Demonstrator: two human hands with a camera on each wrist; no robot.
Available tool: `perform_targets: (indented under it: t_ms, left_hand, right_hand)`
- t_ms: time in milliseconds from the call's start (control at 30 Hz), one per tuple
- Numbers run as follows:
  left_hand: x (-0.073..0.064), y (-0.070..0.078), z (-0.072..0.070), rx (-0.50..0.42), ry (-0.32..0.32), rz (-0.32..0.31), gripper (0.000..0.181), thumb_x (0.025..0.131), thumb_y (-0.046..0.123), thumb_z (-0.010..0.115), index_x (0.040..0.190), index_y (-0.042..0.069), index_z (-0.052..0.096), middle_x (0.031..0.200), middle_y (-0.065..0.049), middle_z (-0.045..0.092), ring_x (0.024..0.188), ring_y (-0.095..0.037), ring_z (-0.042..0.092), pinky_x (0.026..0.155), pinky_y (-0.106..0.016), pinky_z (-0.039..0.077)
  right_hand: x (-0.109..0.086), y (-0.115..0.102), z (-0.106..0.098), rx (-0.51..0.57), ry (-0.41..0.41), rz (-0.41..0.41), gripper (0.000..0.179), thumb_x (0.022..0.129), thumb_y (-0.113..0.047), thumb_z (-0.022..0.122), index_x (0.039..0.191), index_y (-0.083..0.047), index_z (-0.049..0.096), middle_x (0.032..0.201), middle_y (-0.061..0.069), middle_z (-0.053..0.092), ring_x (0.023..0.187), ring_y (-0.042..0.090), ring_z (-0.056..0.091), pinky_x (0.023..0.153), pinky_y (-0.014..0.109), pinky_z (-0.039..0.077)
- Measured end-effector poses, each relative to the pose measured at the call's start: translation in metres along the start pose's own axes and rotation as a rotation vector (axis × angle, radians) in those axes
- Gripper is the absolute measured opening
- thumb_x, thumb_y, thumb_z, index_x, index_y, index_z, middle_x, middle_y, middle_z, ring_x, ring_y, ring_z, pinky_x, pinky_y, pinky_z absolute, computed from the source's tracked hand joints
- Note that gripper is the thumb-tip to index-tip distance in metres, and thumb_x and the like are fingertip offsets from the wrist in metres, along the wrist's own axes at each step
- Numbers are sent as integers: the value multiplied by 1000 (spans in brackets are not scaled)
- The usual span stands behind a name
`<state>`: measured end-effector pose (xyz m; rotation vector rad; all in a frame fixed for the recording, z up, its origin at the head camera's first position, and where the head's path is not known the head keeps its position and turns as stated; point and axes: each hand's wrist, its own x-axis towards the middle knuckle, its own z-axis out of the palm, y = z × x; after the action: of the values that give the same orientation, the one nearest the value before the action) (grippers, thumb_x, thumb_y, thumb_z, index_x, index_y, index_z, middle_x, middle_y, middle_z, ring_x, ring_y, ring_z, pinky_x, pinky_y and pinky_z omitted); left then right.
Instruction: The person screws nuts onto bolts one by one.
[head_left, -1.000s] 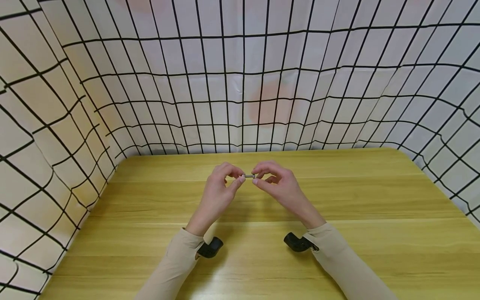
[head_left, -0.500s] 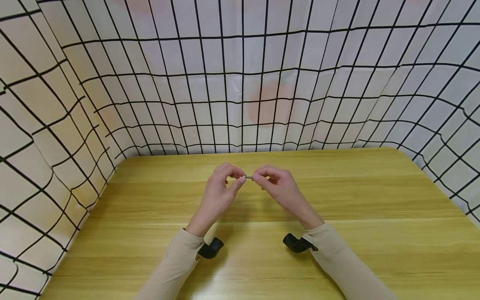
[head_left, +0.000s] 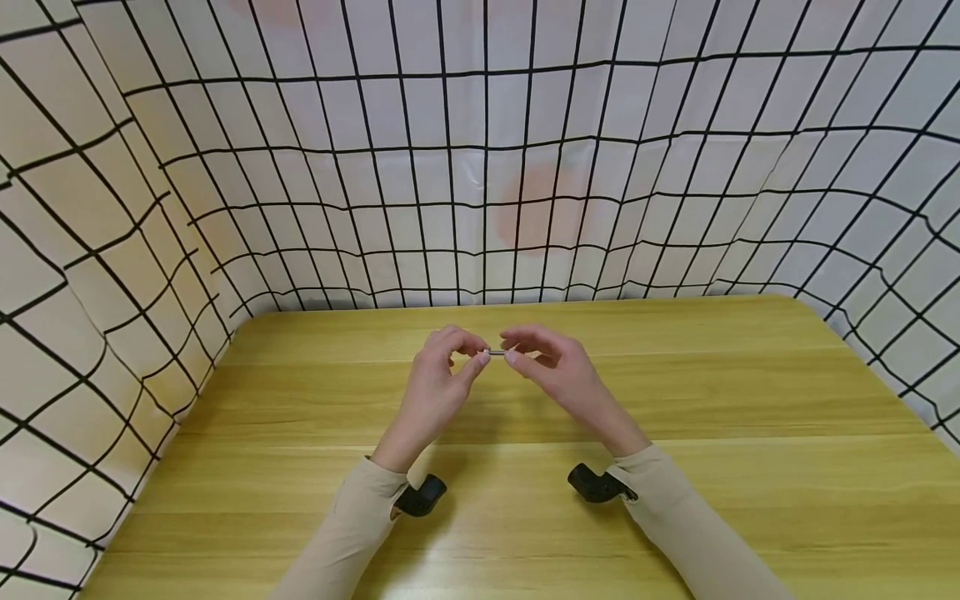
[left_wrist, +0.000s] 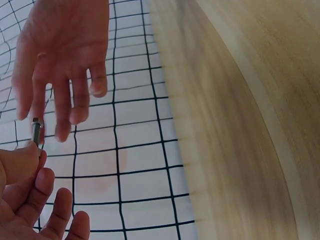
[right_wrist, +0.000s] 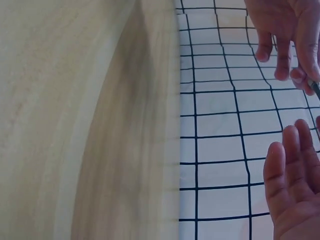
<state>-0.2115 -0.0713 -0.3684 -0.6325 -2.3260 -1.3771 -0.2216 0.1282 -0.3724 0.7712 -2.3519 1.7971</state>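
Observation:
A small metal bolt (head_left: 497, 352) lies level in the air above the table, between my hands. My left hand (head_left: 441, 367) pinches its left end between thumb and fingertips. In the left wrist view the bolt (left_wrist: 36, 132) shows a wider piece at its far end, maybe a nut or the head. My right hand (head_left: 558, 365) is at the bolt's right end, thumb and forefinger spread apart. In the right wrist view, the right hand's fingers (right_wrist: 295, 165) are nearly straight, and only a bit of the bolt (right_wrist: 314, 87) shows at the edge.
The wood-grained table (head_left: 495, 517) spreads beneath both hands. White sheeting with a black grid net (head_left: 480, 167) rises behind it and on both sides. A black curved piece (head_left: 422, 496) sits at the left cuff, and a similar black piece (head_left: 594, 483) at the right cuff.
Half a second ago my right thumb and forefinger were closed together at the bolt's right end; now they are spread. My left hand keeps its pinch and has barely moved.

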Motion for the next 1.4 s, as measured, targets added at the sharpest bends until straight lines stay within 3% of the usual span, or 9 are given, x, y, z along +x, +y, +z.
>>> perform_targets:
  t_ms: [133, 233, 400, 733, 967, 1133, 1333, 1400]
  left_hand:
    - [0, 0, -1, -1, -1, -2, 4, 92, 11, 70, 95, 8, 69, 91, 3, 59, 93, -17, 51, 77, -38, 40]
    - [0, 0, -1, -3, -2, 0, 4, 92, 11, 70, 95, 8, 69, 91, 3, 59, 94, -19, 51, 77, -38, 39]
    - [0, 0, 0, -5, 1, 4, 4, 92, 9, 70, 95, 9, 69, 91, 3, 60, 94, -21, 52, 77, -38, 39]
    - [0, 1, -1, -13, -2, 2, 4, 93, 12, 69, 95, 8, 69, 91, 3, 60, 93, -19, 51, 77, -38, 39]
    - [0, 2, 0, -35, -10, 12, 4, 93, 11, 69, 95, 7, 68, 91, 1, 60, 93, -23, 53, 79, -50, 42]
    - [0, 3, 1, -21, -13, 12, 5, 93, 11, 70, 95, 7, 69, 91, 3, 60, 92, -19, 51, 78, -46, 42]
    - [0, 2, 2, -24, -8, 12, 4, 92, 9, 70, 95, 7, 69, 90, 2, 60, 93, -25, 53, 78, -48, 42]
    - [0, 1, 2, -22, -5, 6, 4, 92, 9, 70, 95, 8, 69, 91, 2, 60, 94, -24, 53, 78, -46, 42]
  right_hand:
    - [-2, -14, -1, -21, 7, -36, 29, 92, -5, 69, 120, -6, 64, 118, 5, 63, 105, 25, 57, 84, 36, 49]
    - [-4, -25, 1, -21, 12, -47, 24, 90, 0, 69, 113, -1, 65, 116, 9, 62, 104, 31, 56, 83, 36, 49]
    - [-3, -25, 1, -13, 20, -61, 13, 90, 3, 68, 103, 1, 66, 113, 12, 60, 103, 30, 56, 82, 39, 50]
    - [-2, -22, 2, -24, 38, -57, 14, 92, -1, 67, 106, 1, 66, 105, 9, 64, 96, 20, 58, 78, 37, 51]
    - [-4, -22, 2, -30, 38, -17, 9, 97, -8, 63, 101, -1, 68, 100, 9, 66, 89, 21, 57, 76, 32, 48]
    - [-4, -21, 2, -30, 37, -29, 11, 99, -7, 60, 95, -3, 69, 96, 15, 64, 81, 21, 53, 70, 29, 47]
    - [-4, -21, 2, -24, 48, -20, 16, 101, -8, 56, 98, 0, 69, 97, 18, 65, 84, 21, 57, 75, 46, 51]
    - [-4, -21, 2, -15, 44, -14, 15, 100, -7, 57, 105, 2, 67, 103, 18, 64, 87, 22, 59, 76, 46, 51]
